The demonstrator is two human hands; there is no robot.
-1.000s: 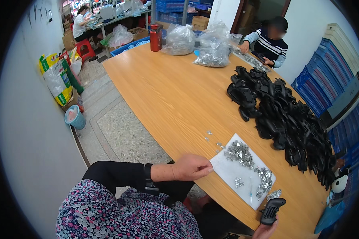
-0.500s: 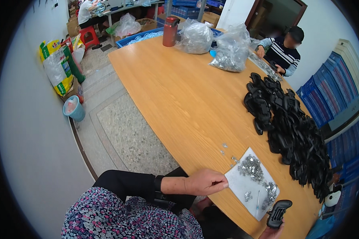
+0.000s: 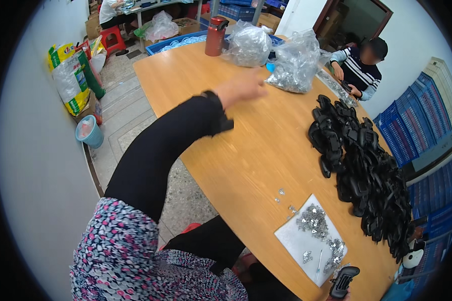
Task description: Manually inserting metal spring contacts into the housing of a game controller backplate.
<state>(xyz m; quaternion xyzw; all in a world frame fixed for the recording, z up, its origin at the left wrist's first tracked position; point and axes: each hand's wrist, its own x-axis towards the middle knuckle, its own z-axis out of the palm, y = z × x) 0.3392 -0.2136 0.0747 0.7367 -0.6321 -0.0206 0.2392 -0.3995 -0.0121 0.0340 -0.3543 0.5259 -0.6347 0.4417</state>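
My left hand [image 3: 243, 89] reaches far over the wooden table, near the clear plastic bags; motion smears its fingers, so its hold cannot be told. At the lower right my right hand [image 3: 347, 295], mostly cut off by the frame's edge, grips a black game controller shell [image 3: 342, 282] with slots showing on its face. Beside it lies a white board [image 3: 291, 236] bearing small shiny metal pieces [image 3: 314, 220] in heaps. A thin pen-like tool [image 3: 319, 265] rests on that board. Several loose metal pieces [image 3: 281, 191] lie on the table just beyond it.
A long pile of black controller shells [image 3: 356, 155] covers the table's right side. At the far end stand a red flask [image 3: 216, 37], a clear bag [image 3: 247, 45] and a bag of metal pieces [image 3: 294, 62]. A co-worker [image 3: 359, 65] sits beyond. Blue crates [image 3: 407, 115] are stacked right.
My left hand has swung from beside the white board up and away across the table toward the bags. My right hand still holds the controller shell, slightly lower in view.
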